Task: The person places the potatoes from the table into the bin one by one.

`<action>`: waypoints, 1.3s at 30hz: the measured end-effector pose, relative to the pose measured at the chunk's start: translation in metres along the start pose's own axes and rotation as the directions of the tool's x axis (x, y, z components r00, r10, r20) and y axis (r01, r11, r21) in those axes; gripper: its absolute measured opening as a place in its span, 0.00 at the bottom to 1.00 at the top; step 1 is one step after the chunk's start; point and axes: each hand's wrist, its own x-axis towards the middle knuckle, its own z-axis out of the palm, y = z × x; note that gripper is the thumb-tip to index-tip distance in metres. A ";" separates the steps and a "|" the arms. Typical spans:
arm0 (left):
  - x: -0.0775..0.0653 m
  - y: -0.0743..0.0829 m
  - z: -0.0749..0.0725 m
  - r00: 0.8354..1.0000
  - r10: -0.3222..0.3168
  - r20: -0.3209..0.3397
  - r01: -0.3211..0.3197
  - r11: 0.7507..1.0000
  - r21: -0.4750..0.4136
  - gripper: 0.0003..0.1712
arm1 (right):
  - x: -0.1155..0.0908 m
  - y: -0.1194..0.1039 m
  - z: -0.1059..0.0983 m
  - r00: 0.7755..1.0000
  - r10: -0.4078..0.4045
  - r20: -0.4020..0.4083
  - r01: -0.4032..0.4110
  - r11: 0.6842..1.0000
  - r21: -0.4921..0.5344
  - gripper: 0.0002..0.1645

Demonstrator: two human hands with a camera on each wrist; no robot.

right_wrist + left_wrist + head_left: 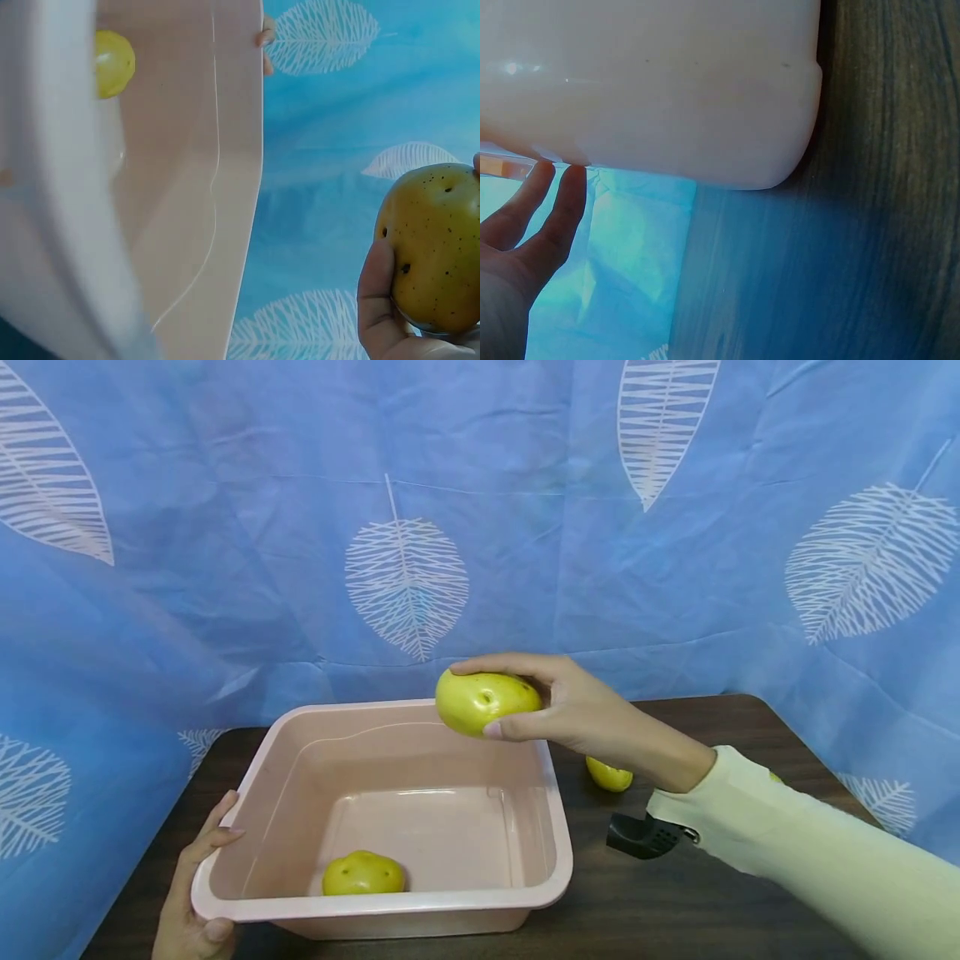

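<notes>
A yellow-green potato (480, 700) with dark specks is held by my right hand (555, 697), thumb on its near side and fingers over the top. The hand is raised above the right back rim of a pale pink plastic basin (442, 906). My left hand (191, 885) grips the basin's left front corner, fingertips over the left rim. Two of its fingers (568, 206) meet the basin's outer wall in the left wrist view. Inside the basin, near the front wall, lies a second potato (363, 872).
On the dark wooden table (645, 910), another yellow potato (609, 774) sits right of the basin, partly behind my right forearm. A black strap-on device (643, 837) hangs below the right wrist. Blue leaf-print cloth (510, 560) rises behind the table.
</notes>
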 end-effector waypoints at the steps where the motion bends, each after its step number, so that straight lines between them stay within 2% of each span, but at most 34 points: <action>1: 0.000 0.000 0.000 1.000 -0.004 -0.003 0.004 1.000 0.004 0.38 | 0.004 -0.001 0.002 1.000 -0.004 0.005 0.004 1.000 0.011 0.37; 6: -0.002 0.002 0.000 1.000 -0.020 -0.004 0.020 0.999 0.038 0.39 | 0.020 -0.008 0.015 0.999 -0.003 0.035 0.001 0.998 0.070 0.36; 13: -0.007 0.006 -0.003 0.996 -0.092 -0.022 0.093 0.994 0.050 0.40 | 0.047 -0.013 0.037 0.994 -0.026 0.104 0.010 0.988 0.157 0.33; 22: -0.008 0.007 -0.004 0.997 -0.080 -0.019 0.081 0.994 0.072 0.40 | 0.080 -0.014 0.068 0.985 -0.025 0.168 -0.011 0.977 0.211 0.32; 29: -0.004 0.007 0.001 0.997 -0.068 -0.027 0.070 0.994 0.084 0.39 | 0.093 -0.005 0.085 0.984 0.034 0.175 -0.068 0.979 0.194 0.30; 39: -0.002 0.011 0.004 0.995 -0.090 -0.036 0.094 0.989 0.118 0.39 | 0.114 0.010 0.101 0.977 0.099 0.188 -0.139 0.967 0.215 0.30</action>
